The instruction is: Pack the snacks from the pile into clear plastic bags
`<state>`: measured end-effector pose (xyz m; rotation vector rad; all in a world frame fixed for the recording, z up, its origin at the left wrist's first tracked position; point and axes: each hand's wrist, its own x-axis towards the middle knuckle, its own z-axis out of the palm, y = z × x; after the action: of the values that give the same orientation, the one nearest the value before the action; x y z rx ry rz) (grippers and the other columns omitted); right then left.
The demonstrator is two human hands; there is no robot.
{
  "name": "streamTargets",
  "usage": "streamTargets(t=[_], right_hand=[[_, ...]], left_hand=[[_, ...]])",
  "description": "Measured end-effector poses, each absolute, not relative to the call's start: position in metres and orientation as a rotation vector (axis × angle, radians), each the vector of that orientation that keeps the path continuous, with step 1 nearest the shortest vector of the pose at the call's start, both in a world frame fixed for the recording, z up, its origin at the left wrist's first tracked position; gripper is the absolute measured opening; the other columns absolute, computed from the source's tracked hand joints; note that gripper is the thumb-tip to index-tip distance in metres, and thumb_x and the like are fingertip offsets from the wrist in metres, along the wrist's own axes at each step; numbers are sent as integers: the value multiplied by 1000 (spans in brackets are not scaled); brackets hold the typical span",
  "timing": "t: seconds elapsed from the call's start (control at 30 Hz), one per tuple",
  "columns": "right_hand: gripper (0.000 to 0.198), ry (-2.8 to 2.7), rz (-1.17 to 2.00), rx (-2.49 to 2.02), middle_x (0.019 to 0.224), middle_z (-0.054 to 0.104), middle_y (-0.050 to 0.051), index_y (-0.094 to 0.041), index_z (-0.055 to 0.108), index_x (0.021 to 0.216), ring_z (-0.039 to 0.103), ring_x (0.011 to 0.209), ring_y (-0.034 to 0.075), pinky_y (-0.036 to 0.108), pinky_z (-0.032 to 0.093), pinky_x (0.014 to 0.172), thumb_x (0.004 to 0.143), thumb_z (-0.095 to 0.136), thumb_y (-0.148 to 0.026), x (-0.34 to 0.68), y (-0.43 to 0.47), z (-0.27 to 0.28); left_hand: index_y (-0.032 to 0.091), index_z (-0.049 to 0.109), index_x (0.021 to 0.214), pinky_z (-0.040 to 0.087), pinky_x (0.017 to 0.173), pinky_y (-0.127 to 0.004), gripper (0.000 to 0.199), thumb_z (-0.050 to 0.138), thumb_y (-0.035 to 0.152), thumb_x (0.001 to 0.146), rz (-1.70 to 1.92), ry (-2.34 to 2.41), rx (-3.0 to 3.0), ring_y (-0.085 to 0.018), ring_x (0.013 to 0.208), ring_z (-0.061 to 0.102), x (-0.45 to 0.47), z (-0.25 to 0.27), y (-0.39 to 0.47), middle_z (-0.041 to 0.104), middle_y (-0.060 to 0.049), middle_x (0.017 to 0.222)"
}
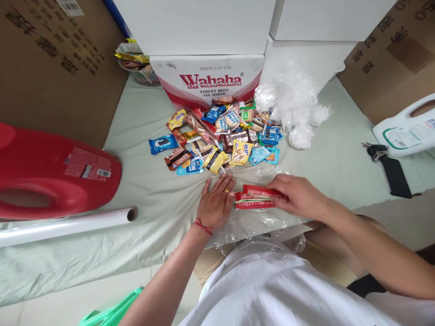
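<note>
Tabletop [340,172]: clear film [253,224] at near edge. Left hand [215,204] palm-down at film's left margin, fingers slightly spread. Right hand [299,194]: fingers pinching right end of red packets [253,202] over film; long axis left-right, roughly parallel to near edge.

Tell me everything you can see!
Snack packets: many, mixed colours, middle
Red packets: two or more, red, front
Plastic sheet: one, clear, under those
Crumpled plastic: some, clear, back right
Wahaha box: one, white-red, back
White panels: several, white, back
Cardboard: two, brown, both sides
Tub: one, clear, back left
Red jug: one, red, left
White jug: one, white, right
Tube: one, white, front left
Keys: one bunch, silver, right
Flat slab: one, black, right
Cloth: one, pale green, underneath
Bag-like thing: one, green, floor
Shirt: one, white, front
Left hand: one, bare, palm down
Right hand: one, bare, on red packets
</note>
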<state>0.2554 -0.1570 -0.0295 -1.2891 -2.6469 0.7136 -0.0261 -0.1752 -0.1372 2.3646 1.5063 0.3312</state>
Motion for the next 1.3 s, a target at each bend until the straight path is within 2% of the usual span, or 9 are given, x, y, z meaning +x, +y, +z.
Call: streamTargets(t=[0.13,0.33,0.57,0.7,0.8,0.93,1.07,1.17,1.3], right_hand=[[30,-2838,550,-1216,105,69,14,-15,69,121,62,94,26,37,49,79,102,51,-30,237,-185,-52],[31,-2907,292,-1200,106,70,13,-16,70,114,60,96,26,38,49,81,108,44,-30,230,-190,-75],[38,-2658,665,-1211,113,71,12,-19,68,125,66,98,24,34,50,82,103,54,-47,235,-173,-58],[29,-2480,546,-1393,101,73,9,-21,73,111,68,93,22,31,48,80,105,48,-34,215,-116,-30],[26,-2531,373,-1455,105,73,10,-20,74,106,68,98,25,32,47,82,101,49,-26,174,-58,-21],[32,-2724,188,-1438,120,69,16,-16,72,116,69,100,30,36,49,80,101,46,-26,104,3,-35],[42,-2730,93,-1575,135,62,25,-9,59,136,70,106,32,38,53,83,100,39,-16,59,28,-57],[43,-2640,85,-1651,131,63,29,-5,54,138,70,109,34,41,54,85,100,37,-15,51,31,-66],[39,-2555,141,-1689,119,70,25,-9,59,133,71,107,34,41,54,86,100,41,-18,56,29,-65]], left_hand=[[24,42,158,14,129,-55,56,17,38,110,343,1499,2364,-23,156,33,-27,-137,-176,41,-5,165],[21,42,158,13,129,-57,60,25,48,107,309,1467,2412,-27,156,32,-28,-136,-176,39,-8,166],[18,40,158,11,129,-58,64,35,52,104,281,1469,2430,-29,156,31,-27,-134,-178,36,-9,167],[20,40,158,11,130,-57,61,35,50,105,307,1463,2421,-27,156,31,-28,-135,-179,37,-9,166],[20,41,158,12,130,-57,60,36,49,105,318,1461,2413,-27,156,31,-29,-135,-180,38,-8,166],[20,41,158,15,130,-57,61,38,49,104,333,1459,2421,-28,155,33,-29,-135,-180,41,-9,165],[20,42,158,15,130,-58,60,37,48,105,341,1460,2401,-28,154,35,-28,-134,-180,42,-9,164],[18,43,157,14,130,-59,62,36,50,105,330,1438,2392,-28,155,34,-29,-134,-180,41,-9,164],[17,42,157,14,130,-60,62,36,49,105,342,1427,2406,-29,155,33,-30,-135,-180,41,-9,165]])
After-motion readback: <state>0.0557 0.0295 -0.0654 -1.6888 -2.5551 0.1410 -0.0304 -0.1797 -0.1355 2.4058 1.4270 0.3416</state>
